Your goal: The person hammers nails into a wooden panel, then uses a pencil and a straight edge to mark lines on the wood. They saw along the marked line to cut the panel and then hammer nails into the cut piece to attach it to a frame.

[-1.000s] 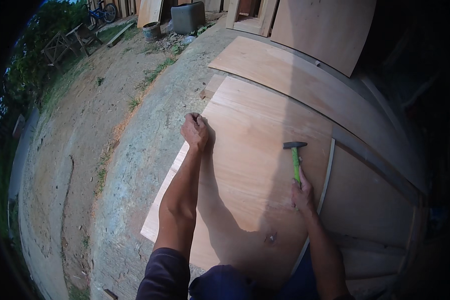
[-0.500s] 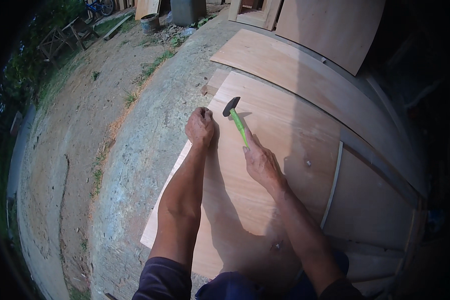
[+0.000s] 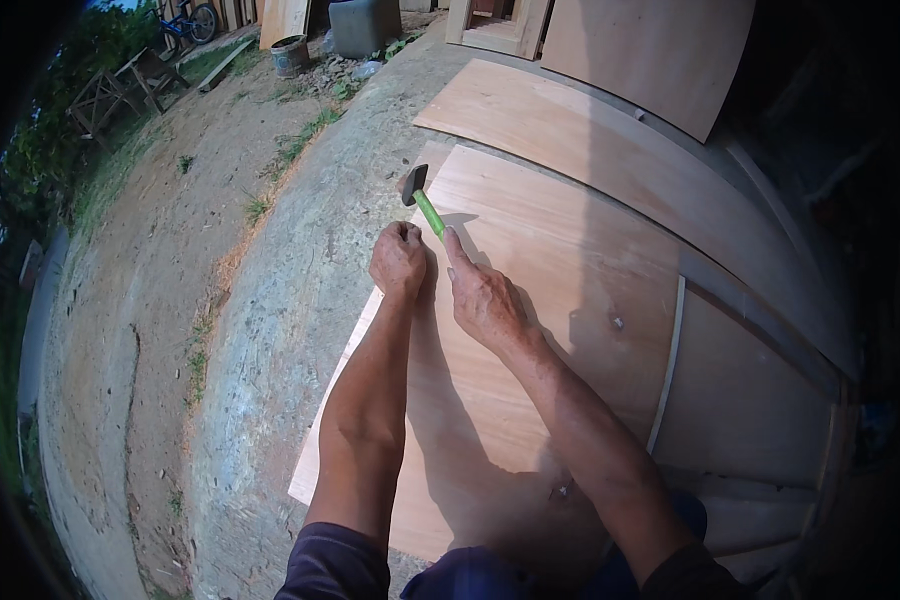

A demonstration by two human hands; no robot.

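My right hand (image 3: pixel 490 303) grips a hammer (image 3: pixel 428 208) by its bright green handle, the thumb laid along it. The dark hammer head is raised just beyond my left hand (image 3: pixel 398 258), over the far left corner of a plywood sheet (image 3: pixel 530 240). That left hand rests at the sheet's left edge with its fingers pinched together. Whatever the fingertips hold is too small to make out. Shadows of my arms and the hammer fall across the pale wood.
Beyond the sheet lies another plywood panel (image 3: pixel 530 105), with a further panel (image 3: pixel 640 50) at the top. A framed panel (image 3: pixel 750 370) is on the right. Concrete ground (image 3: pixel 270 330) runs along the left. Farther off stand a bucket (image 3: pixel 290 57), a grey container (image 3: pixel 364 28) and a bicycle (image 3: pixel 192 22).
My right hand has swung the hammer leftward and a little away from me, so its head has passed to beyond my left hand. The left hand has hardly moved.
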